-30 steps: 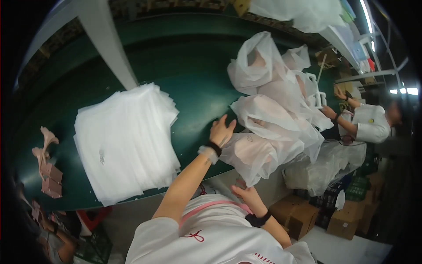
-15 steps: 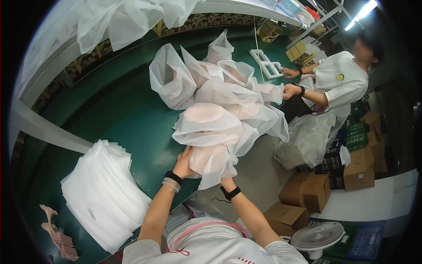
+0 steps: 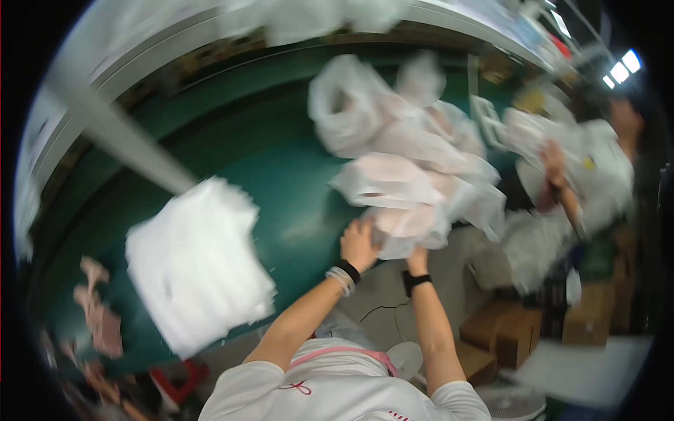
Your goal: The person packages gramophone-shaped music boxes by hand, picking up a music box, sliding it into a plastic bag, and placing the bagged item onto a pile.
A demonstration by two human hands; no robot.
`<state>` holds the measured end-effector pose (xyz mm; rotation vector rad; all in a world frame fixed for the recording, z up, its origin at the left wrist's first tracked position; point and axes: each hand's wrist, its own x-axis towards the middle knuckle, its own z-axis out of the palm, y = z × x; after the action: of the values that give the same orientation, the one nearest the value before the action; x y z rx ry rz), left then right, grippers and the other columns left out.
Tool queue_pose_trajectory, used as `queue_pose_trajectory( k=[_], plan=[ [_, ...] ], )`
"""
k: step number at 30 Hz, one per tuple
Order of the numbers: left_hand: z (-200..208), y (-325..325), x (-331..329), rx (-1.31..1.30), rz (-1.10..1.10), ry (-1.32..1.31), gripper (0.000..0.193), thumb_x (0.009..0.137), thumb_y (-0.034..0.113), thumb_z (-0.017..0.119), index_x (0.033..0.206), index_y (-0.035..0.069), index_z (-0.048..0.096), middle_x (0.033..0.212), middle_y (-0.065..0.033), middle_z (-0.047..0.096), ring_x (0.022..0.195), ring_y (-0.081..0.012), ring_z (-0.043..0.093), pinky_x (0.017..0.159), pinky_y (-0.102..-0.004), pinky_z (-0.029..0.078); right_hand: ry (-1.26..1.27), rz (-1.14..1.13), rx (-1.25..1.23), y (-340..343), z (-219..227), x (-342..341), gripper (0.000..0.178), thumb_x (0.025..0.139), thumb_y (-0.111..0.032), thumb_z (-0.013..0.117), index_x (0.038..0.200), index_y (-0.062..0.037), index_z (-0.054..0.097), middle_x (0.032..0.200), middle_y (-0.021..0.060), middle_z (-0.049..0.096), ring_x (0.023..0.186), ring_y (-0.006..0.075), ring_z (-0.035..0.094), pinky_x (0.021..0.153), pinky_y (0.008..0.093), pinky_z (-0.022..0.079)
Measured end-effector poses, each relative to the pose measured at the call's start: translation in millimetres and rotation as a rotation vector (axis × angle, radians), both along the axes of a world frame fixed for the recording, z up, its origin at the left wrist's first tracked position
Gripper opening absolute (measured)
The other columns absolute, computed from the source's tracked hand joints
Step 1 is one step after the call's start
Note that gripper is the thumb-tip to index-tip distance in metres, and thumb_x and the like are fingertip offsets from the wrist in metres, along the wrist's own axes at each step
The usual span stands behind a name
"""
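Note:
A translucent white bag (image 3: 406,223) with something pale pink inside lies at the near end of a heap of similar filled bags (image 3: 414,140). My left hand (image 3: 359,245) grips its left side, fingers curved against it. On the near right side, my right hand (image 3: 417,261) holds the same bag, its fingertips hidden by the film. The bag rests at the front edge of the green table (image 3: 295,224). A stack of flat white bags (image 3: 200,270) lies left of my hands. The picture is smeared by motion.
Pink parts (image 3: 102,319) lie at the table's left end. A white post (image 3: 133,140) rises behind the stack. At the right a co-worker (image 3: 597,168) stands with a white bag (image 3: 530,133) nearby. Cardboard boxes (image 3: 502,330) and a fan (image 3: 516,403) are at the lower right.
The view has swung left, so the heap and stack appear farther right. Both my hands remain at the near bag. The co-worker's hand has moved, with a white bag now beside it.

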<state>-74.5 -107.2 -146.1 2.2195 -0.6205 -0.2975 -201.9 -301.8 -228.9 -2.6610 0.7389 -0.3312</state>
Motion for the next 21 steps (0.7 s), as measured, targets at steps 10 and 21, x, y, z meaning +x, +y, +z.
queue_pose_trajectory(
  k=[10,21],
  plan=[
    [71,356,-49,-0.311,0.61,0.337,0.026,0.087,0.018,0.059,0.11,0.005,0.06,0.09,-0.0101,0.064,0.074,-0.0142,0.059,0.067,-0.0276,0.049,-0.401,-0.685,0.827,95,20,-36,0.045,0.088,-0.012,0.055,0.126,0.005,0.038,0.112,0.0207,0.055,0.093,0.0271,0.057,0.082,0.038,0.047],
    [45,790,-14,0.49,1.473,-0.045,0.118,0.056,0.04,0.083,0.143,0.01,0.008,0.132,-0.0223,0.026,0.121,-0.0414,0.032,0.099,-0.0506,0.029,0.333,0.109,0.747,325,-18,-64,0.034,0.082,-0.011,0.053,0.116,-0.005,0.053,0.091,0.0121,0.063,0.075,0.0217,0.062,0.063,0.0296,0.051]
  ],
)
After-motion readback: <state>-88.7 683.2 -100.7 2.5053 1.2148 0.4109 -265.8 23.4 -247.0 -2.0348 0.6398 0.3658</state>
